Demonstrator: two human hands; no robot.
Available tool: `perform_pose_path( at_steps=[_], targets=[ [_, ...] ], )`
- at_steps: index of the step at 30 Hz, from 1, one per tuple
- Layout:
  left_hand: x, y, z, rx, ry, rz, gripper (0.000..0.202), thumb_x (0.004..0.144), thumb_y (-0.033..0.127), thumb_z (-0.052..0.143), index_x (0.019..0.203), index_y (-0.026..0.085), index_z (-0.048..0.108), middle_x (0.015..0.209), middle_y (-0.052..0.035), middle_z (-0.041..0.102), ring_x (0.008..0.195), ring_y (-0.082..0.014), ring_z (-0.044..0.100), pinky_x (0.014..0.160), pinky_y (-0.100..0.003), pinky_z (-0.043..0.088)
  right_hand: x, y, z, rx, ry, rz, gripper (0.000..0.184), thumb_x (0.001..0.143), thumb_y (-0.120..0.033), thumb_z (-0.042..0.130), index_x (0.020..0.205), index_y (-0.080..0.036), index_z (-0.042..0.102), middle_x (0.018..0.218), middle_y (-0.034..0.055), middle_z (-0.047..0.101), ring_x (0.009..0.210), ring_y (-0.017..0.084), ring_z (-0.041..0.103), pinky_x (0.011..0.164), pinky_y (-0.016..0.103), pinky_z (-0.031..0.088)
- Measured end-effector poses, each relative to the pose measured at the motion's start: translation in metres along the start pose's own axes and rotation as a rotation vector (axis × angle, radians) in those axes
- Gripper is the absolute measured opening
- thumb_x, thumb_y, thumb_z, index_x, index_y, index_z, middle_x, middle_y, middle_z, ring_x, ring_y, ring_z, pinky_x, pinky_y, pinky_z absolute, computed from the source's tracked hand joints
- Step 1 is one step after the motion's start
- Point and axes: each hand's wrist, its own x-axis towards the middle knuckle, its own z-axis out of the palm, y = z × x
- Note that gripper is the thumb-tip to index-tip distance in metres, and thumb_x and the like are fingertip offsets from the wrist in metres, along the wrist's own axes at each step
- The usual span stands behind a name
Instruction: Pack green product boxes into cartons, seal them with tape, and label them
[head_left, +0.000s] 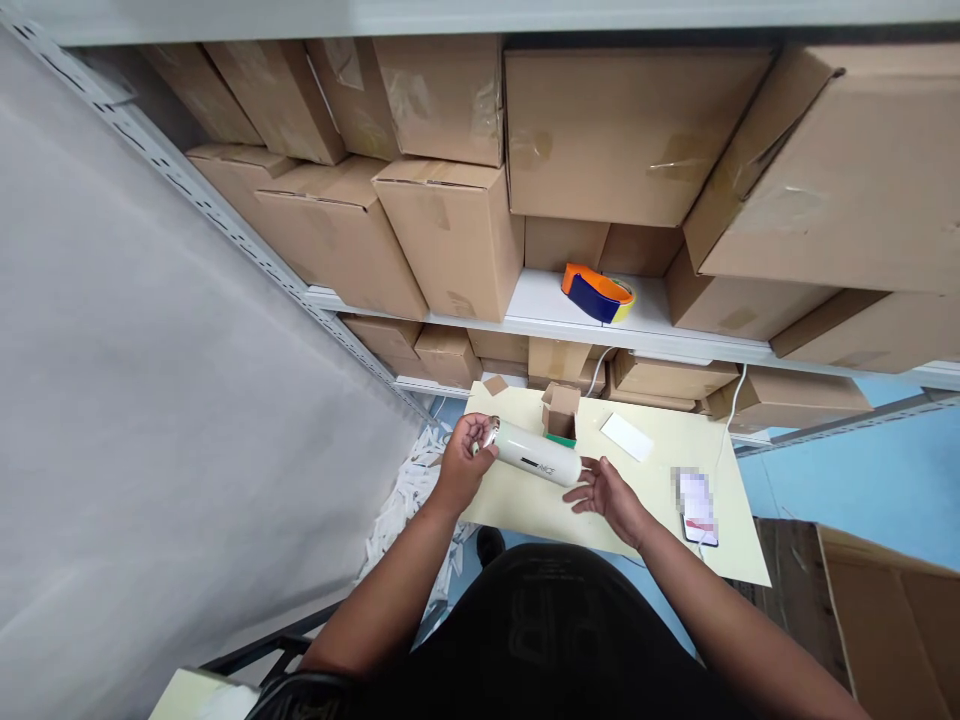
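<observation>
A white insulated bottle (536, 453) with dark lettering on its side lies nearly level above the pale table (517, 500). My left hand (469, 450) grips its shiny metal-coloured cap end. Beside the bottle's base is my right hand (606, 497), fingers spread and holding nothing; whether a fingertip touches the base I cannot tell. Just behind the bottle stands a small open cardboard box (561, 412) with a green lower edge. A flat white box (627, 437) lies to its right on the tabletop.
A phone (697, 508) with a cable lies at the table's right. Shelves packed with cardboard boxes (450, 235) rise behind, with an orange and blue tape roll (596, 295) on one. White scraps (405, 500) cover the floor at left. A large open carton (885, 600) stands at right.
</observation>
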Motion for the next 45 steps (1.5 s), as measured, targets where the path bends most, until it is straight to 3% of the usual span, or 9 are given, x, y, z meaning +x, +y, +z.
perform_pose_path(
  at_steps=[3, 7, 12, 20, 27, 31, 35, 42, 45],
  targets=[
    [-0.006, -0.008, 0.013, -0.16, -0.091, -0.021, 0.047, 0.073, 0.03, 0.07, 0.117, 0.025, 0.053, 0.12, -0.0066, 0.064, 0.111, -0.0226, 0.061, 0.1, -0.036, 0.048, -0.01, -0.017, 0.02, 0.166, -0.096, 0.012, 0.061, 0.093, -0.072, 0.053, 0.128, -0.022, 0.06, 0.116, 0.0143, 0.071, 0.084, 0.027, 0.073, 0.07, 0.042, 0.058],
    [-0.017, -0.018, 0.027, -0.238, -0.254, -0.205, 0.062, 0.08, 0.048, 0.074, 0.131, 0.027, 0.047, 0.139, -0.0116, 0.058, 0.115, -0.026, 0.062, 0.094, -0.04, 0.053, -0.01, -0.039, 0.027, 0.128, 0.152, -0.19, 0.056, 0.082, -0.05, 0.077, 0.128, -0.026, 0.055, 0.104, 0.0051, 0.07, 0.085, 0.024, 0.07, 0.071, 0.037, 0.058],
    [-0.037, -0.036, 0.044, -0.344, -0.41, -0.533, 0.074, 0.089, 0.08, 0.051, 0.128, 0.018, 0.05, 0.105, -0.0137, 0.067, 0.078, -0.021, 0.065, 0.074, -0.038, 0.054, -0.011, -0.067, 0.032, -0.028, 0.284, -0.391, 0.066, 0.073, -0.048, 0.082, 0.128, -0.029, 0.053, 0.109, 0.0038, 0.067, 0.097, 0.025, 0.063, 0.082, 0.04, 0.057],
    [-0.032, -0.028, 0.052, -0.179, -0.333, -0.224, 0.069, 0.071, 0.06, 0.085, 0.121, 0.024, 0.053, 0.11, -0.0049, 0.059, 0.095, -0.0203, 0.057, 0.079, -0.028, 0.048, -0.018, -0.071, 0.015, -0.01, 0.201, -0.418, 0.078, 0.077, -0.077, 0.068, 0.135, -0.026, 0.052, 0.12, 0.0106, 0.064, 0.104, 0.029, 0.063, 0.082, 0.041, 0.057],
    [-0.027, -0.009, 0.055, 0.052, -0.261, 0.072, 0.083, 0.064, 0.042, 0.094, 0.134, 0.026, 0.052, 0.143, -0.0107, 0.047, 0.135, -0.0303, 0.047, 0.112, -0.04, 0.042, -0.032, -0.065, -0.022, 0.18, 0.063, -0.219, 0.05, 0.079, -0.05, 0.077, 0.119, -0.025, 0.062, 0.114, 0.0081, 0.063, 0.097, 0.028, 0.064, 0.074, 0.043, 0.061],
    [-0.033, -0.006, 0.074, -0.068, -0.013, -0.054, 0.105, 0.067, 0.051, 0.092, 0.152, 0.033, 0.033, 0.163, -0.0135, 0.03, 0.151, -0.0337, 0.033, 0.114, -0.046, 0.042, -0.041, -0.063, -0.022, 0.229, 0.066, -0.284, 0.052, 0.072, -0.044, 0.083, 0.116, -0.03, 0.059, 0.122, 0.0055, 0.061, 0.108, 0.03, 0.062, 0.087, 0.049, 0.06],
    [-0.044, -0.004, 0.105, -0.328, -0.181, -0.31, 0.089, 0.074, 0.066, 0.081, 0.143, 0.021, 0.048, 0.139, -0.019, 0.058, 0.125, -0.0343, 0.06, 0.096, -0.046, 0.055, -0.046, -0.055, -0.02, 0.095, 0.062, -0.361, 0.063, 0.067, -0.043, 0.089, 0.118, -0.032, 0.055, 0.127, 0.005, 0.062, 0.113, 0.029, 0.061, 0.092, 0.046, 0.058],
    [-0.051, 0.02, 0.135, -0.228, -0.105, -0.125, 0.061, 0.077, 0.044, 0.079, 0.128, 0.019, 0.058, 0.128, -0.0125, 0.068, 0.122, -0.0296, 0.062, 0.101, -0.041, 0.049, -0.055, -0.044, -0.027, 0.124, -0.247, -0.112, 0.064, 0.079, -0.045, 0.079, 0.135, -0.029, 0.053, 0.124, 0.0093, 0.065, 0.106, 0.03, 0.068, 0.089, 0.048, 0.057],
    [-0.055, 0.027, 0.138, -0.21, -0.157, -0.058, 0.07, 0.081, 0.049, 0.075, 0.14, 0.021, 0.05, 0.131, -0.0125, 0.067, 0.121, -0.0286, 0.062, 0.102, -0.041, 0.049, -0.051, -0.04, -0.021, 0.026, -0.222, -0.162, 0.069, 0.072, -0.043, 0.084, 0.133, -0.027, 0.054, 0.123, 0.009, 0.065, 0.107, 0.03, 0.065, 0.088, 0.046, 0.056]
  ],
)
